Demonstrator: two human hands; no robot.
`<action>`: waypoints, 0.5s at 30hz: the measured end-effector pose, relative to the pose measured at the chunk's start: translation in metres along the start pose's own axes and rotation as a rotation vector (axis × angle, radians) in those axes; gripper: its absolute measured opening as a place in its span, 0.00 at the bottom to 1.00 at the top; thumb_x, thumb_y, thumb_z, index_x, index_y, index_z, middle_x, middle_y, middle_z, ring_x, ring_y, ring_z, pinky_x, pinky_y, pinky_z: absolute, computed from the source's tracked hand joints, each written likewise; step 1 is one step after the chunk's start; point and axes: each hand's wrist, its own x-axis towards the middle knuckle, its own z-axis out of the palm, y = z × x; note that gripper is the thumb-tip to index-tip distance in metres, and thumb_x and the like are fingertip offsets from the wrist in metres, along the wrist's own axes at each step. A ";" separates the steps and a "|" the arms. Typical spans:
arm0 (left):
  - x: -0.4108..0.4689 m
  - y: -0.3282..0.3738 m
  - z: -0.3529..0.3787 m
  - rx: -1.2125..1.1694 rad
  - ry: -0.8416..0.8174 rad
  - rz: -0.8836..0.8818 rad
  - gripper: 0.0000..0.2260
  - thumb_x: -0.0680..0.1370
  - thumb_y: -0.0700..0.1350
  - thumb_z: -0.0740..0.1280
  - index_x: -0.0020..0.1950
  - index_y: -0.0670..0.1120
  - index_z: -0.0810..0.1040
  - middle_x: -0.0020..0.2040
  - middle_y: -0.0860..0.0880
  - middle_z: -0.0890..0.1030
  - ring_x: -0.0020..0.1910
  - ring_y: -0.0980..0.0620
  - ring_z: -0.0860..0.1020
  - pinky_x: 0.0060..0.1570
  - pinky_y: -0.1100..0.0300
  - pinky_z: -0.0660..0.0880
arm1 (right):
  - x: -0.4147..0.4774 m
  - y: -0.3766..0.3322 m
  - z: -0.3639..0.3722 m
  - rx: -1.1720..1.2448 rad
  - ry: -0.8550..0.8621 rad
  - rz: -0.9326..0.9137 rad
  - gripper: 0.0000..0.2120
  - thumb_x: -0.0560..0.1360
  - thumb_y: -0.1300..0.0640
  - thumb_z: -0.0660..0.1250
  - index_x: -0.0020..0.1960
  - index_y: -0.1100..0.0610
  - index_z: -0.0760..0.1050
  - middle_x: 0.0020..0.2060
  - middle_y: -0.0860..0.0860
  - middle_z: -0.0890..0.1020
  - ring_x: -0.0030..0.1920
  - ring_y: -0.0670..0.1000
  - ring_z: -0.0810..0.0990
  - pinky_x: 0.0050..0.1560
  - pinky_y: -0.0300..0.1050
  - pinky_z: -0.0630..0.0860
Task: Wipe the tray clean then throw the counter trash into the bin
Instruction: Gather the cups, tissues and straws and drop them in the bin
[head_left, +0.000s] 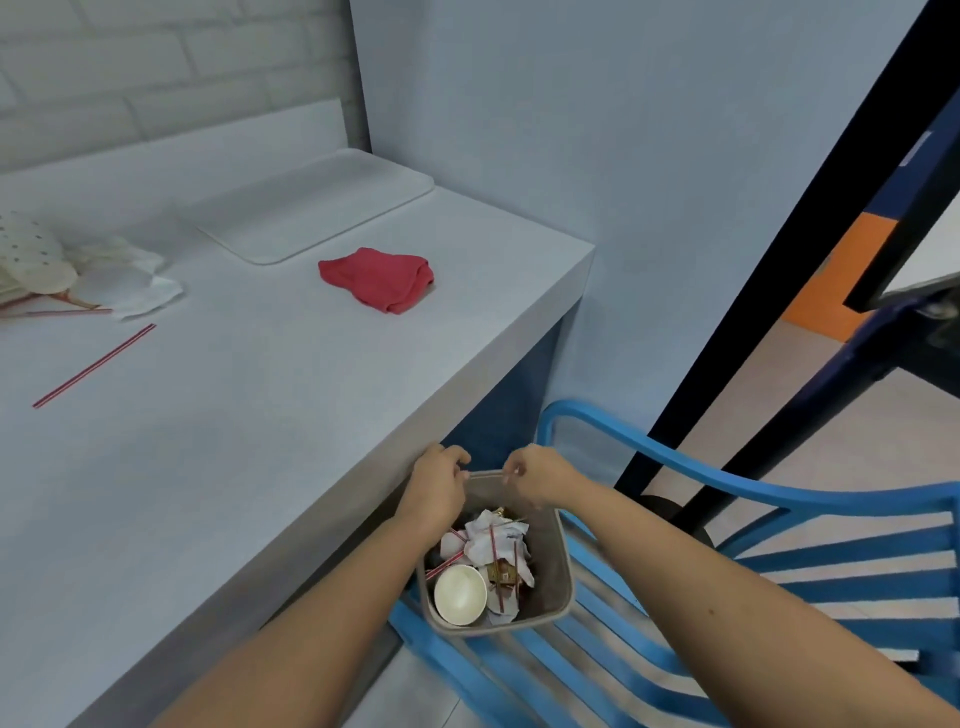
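Note:
A small grey bin (558, 582) stands on a blue chair beside the counter, holding a paper cup, crumpled papers and red straws. My left hand (439, 480) and my right hand (535, 475) both reach over the bin's far rim with fingers curled; whether they grip the rim I cannot tell. The white tray (317, 208) lies bare at the back of the counter. A crumpled red cloth (379, 278) sits in front of it. A red straw (93, 366) and crumpled white napkins (130, 283) lie on the counter at the left.
The blue slatted chair (727, 597) under the bin fills the lower right. A dotted paper item (28, 254) lies at the counter's far left. A dark door frame (779, 249) slants on the right, with an open floor beyond it.

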 end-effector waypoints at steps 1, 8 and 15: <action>-0.001 0.004 -0.004 -0.005 0.025 0.029 0.11 0.79 0.39 0.61 0.61 0.43 0.75 0.57 0.46 0.76 0.53 0.52 0.77 0.53 0.66 0.70 | 0.001 -0.004 -0.002 -0.010 0.002 -0.020 0.13 0.77 0.64 0.57 0.55 0.62 0.78 0.52 0.56 0.80 0.44 0.50 0.74 0.45 0.41 0.72; -0.013 0.032 -0.049 -0.095 0.259 0.223 0.08 0.79 0.40 0.59 0.47 0.42 0.77 0.42 0.49 0.76 0.41 0.56 0.73 0.40 0.68 0.66 | -0.001 -0.050 -0.034 -0.015 -0.002 -0.204 0.14 0.78 0.56 0.61 0.34 0.56 0.71 0.30 0.49 0.72 0.31 0.46 0.69 0.33 0.37 0.65; -0.023 0.025 -0.127 -0.183 0.569 0.232 0.07 0.78 0.36 0.60 0.46 0.38 0.77 0.42 0.48 0.77 0.41 0.55 0.72 0.41 0.79 0.66 | -0.013 -0.121 -0.065 -0.014 0.056 -0.408 0.10 0.78 0.55 0.62 0.47 0.60 0.79 0.39 0.48 0.75 0.37 0.44 0.71 0.37 0.35 0.66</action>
